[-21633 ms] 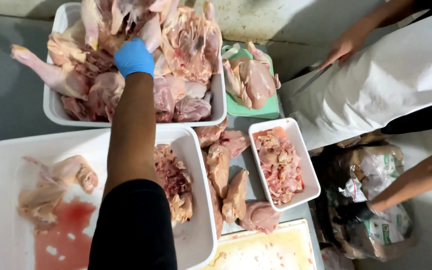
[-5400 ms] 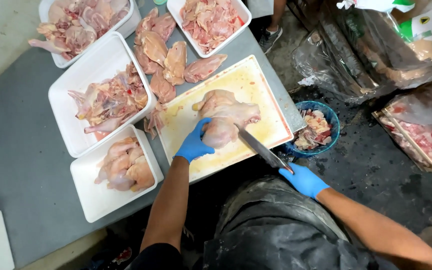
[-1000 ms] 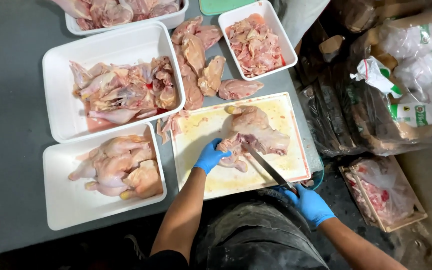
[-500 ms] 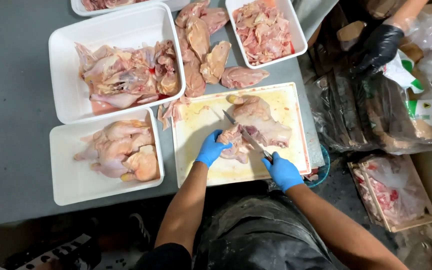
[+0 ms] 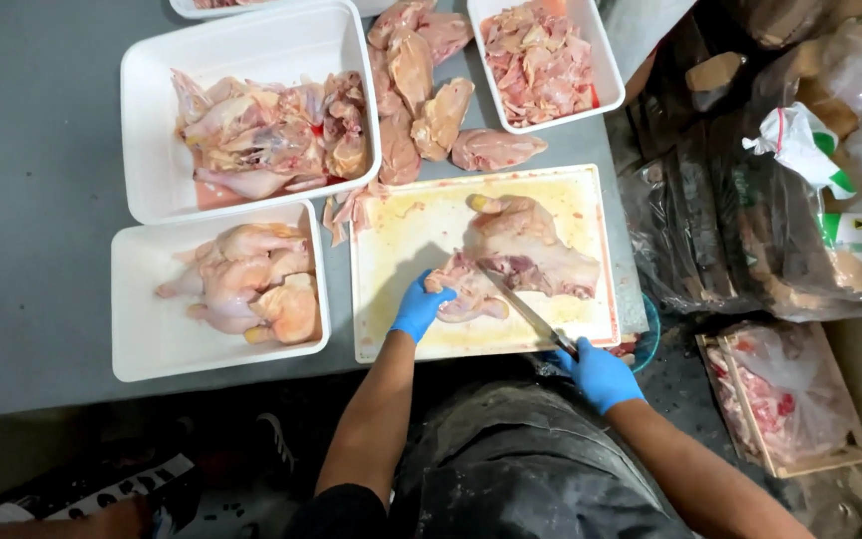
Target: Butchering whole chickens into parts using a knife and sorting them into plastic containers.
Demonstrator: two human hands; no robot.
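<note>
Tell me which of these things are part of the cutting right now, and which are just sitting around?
In use:
left hand, holding the chicken piece
right hand, holding the knife
chicken carcass
cutting board

Sitting around:
tray of chicken legs
tray of carcasses
tray of scraps
plastic bags

Knife handle (image 5: pixel 573 349) hidden — top tray (image 5: pixel 251 8) cropped.

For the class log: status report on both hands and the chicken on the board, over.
Left hand pins chicken piece. Right hand grips knife, blade at the cut. Board otherwise bare near blade.
</note>
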